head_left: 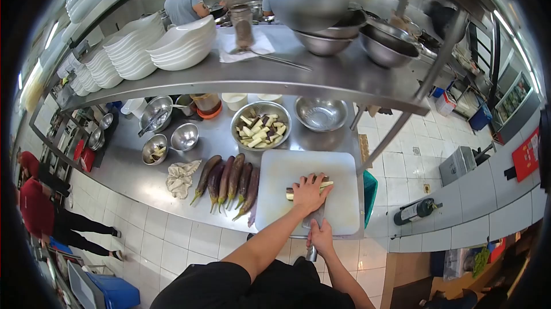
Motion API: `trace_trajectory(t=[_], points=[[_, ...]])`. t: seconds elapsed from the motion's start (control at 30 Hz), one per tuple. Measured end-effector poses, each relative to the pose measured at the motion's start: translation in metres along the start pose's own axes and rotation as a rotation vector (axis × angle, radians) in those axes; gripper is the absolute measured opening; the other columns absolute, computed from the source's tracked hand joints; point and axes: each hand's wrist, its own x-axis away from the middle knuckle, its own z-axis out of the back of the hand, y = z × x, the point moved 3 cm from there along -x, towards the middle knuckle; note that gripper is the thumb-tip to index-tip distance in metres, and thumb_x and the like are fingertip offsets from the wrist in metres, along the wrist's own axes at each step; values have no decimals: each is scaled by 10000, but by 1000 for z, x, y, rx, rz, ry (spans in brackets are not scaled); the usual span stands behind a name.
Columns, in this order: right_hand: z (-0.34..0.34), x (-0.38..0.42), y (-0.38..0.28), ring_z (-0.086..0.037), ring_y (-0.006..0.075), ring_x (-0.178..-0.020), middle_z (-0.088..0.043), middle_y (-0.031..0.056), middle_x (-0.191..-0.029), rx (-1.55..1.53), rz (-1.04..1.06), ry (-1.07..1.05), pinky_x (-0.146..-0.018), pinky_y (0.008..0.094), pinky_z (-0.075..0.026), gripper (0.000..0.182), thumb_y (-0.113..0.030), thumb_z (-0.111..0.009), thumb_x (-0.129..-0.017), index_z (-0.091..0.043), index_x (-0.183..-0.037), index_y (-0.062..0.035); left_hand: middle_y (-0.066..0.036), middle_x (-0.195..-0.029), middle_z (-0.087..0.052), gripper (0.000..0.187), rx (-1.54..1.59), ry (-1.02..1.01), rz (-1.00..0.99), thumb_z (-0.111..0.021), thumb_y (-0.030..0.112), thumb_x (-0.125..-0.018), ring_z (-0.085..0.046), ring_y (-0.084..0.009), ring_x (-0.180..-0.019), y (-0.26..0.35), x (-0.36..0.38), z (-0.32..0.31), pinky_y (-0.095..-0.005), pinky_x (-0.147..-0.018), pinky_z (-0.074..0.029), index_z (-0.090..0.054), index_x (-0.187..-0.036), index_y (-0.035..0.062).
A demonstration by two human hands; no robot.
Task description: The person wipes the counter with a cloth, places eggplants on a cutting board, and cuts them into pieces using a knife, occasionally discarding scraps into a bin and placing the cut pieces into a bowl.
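"Head view: what is the left hand doing?"

"It lies palm down with the fingers spread, pressing on cut eggplant pieces on the white cutting board. Cut ends and pale flesh show around the fingers."

"And the right hand?"

"Closed around the handle of a broad-bladed knife. The blade reaches up to just beside the left hand, partly hidden by it, so I can't tell whether it touches the pieces."

"What lies beside the board?"

"Whole purple eggplants, side by side on the steel counter, their stem ends mostly toward the person. Left of them is a crumpled cloth."

"Any bowls?"

"Just beyond the board, a large steel bowl holds cut eggplant chunks; to its right sits a wide metal bowl. Farther left, a small steel bowl has some pale pieces in it."

"Above that?"

"A steel shelf with stacked white dishes at the left and metal mixing bowls at the right."
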Motion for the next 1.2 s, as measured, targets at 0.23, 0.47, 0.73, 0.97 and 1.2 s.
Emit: trace_trajectory(t=[0.23, 0.47, 0.73, 0.97, 1.2], points=[[-77, -60, -133, -544, 181, -408, -554, 69, -611, 262, 244, -54, -380, 360, -457, 188, -220, -513, -1167, -496, -1106, -43, -178, -1475, -630, 677, 198, 437, -44, -630, 649, -1024, -575, -434, -1304, -62, -94, 99, -628, -1051, -460, -605, -1518, 187], [-107, -82, -174, -564, 174, -436, -584, 71, -620, 163, 28, 23, -423, 360, -459, 271, -244, -561, -1151, -539, -1065, 12, -147, -1757, -391, 742, -81, -128, 150, -441, 710, -1087, -311, -472, -1616, -211, -186, 128, -804, -1229, -194, -484, -1658, 239], [-51, 64, 7, -541, 176, -361, -537, 49, -514, -22, -152, 311, -345, 335, -448, 373, -421, -632, -1135, -575, -1114, -53, -164, -1662, -478, 707, 138, -314, -375, -492, 654, -1090, -384, -417, -1541, -143, -45, 52, -650, -1200, -324, -588, -1560, 135], [-151, 38, 19, -556, 186, -386, -558, 50, -559, -119, -99, 266, -362, 343, -463, 275, -332, -622, -1150, -527, -1125, -75, -173, -1470, -560, 476, 321, -33, -225, -680, 405, -1044, -511, -412, -1320, -119, 26, 9, -580, -1060, -397, -648, -1428, 126], [-170, -20, -111, -552, 155, -427, -566, 42, -598, 29, 51, 73, -411, 331, -455, 256, -289, -607, -1147, -578, -1133, -36, -220, -1424, -579, 452, 466, 307, -133, -628, 350, -1087, -535, -466, -1326, -164, -104, 89, -666, -1064, -420, -570, -1469, 116]])
